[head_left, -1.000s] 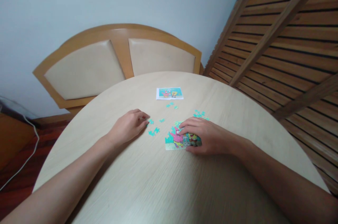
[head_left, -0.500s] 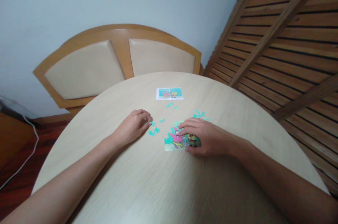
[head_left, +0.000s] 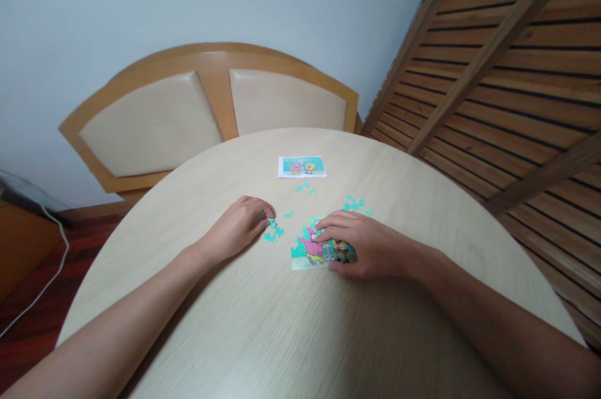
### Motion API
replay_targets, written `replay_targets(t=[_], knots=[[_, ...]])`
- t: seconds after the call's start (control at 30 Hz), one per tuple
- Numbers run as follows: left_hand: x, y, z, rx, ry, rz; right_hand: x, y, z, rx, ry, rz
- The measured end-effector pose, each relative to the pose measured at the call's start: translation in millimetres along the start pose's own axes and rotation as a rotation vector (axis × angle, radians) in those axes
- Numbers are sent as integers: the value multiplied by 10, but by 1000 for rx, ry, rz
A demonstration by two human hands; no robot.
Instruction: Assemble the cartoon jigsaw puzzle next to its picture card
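1. Table (head_left: 244, 330): the round top looks smooth, so anything flat on it could skid if a wrist or forearm brushed across.
2. Right hand (head_left: 348, 242): it lies over the right part of the joined puzzle, fingers spread, thumb well apart from them near the lower edge. Uneven pressure here could buckle the seams.
3. Left hand (head_left: 241, 221): thumb and forefinger are narrowed together beside a loose teal piece; from this distance I cannot tell whether they grip it or merely touch it.
4. Joined puzzle (head_left: 312, 250): it lies flat in front of the person, its upper left edge jagged. A sideways drag by the right hand might pull its pieces apart.
5. Picture card (head_left: 303, 166): it lies beyond the pieces, out of harm's way unless an arm reaches far.
6. Right-hand cluster (head_left: 355, 203): these pieces lie just beyond the right knuckles, which could scatter them if lifted carelessly.
7. Loose teal piece (head_left: 273, 223): being tiny, it could slip from the fingertips or nudge its neighbours.
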State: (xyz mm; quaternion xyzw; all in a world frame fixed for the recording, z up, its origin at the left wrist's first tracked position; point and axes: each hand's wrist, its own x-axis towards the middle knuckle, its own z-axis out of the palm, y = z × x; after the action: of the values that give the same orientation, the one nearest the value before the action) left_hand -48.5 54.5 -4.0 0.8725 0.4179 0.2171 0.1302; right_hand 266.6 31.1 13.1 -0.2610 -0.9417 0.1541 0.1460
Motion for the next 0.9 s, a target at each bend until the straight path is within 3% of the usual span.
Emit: replay_targets(t=[0.3, 0.53, 0.73, 0.9], knots=[[7, 137, 15, -67, -31, 13, -3, 4, 11, -2, 12, -9], [-25, 159, -19, 7, -101, 118, 2, 5, 22, -2, 8, -7], [-26, 174, -48, -62, -126, 66, -3, 19, 36, 0, 20, -9], [-18, 230, 11, -229, -60, -32, 6, 6, 34, 10, 21, -21]])
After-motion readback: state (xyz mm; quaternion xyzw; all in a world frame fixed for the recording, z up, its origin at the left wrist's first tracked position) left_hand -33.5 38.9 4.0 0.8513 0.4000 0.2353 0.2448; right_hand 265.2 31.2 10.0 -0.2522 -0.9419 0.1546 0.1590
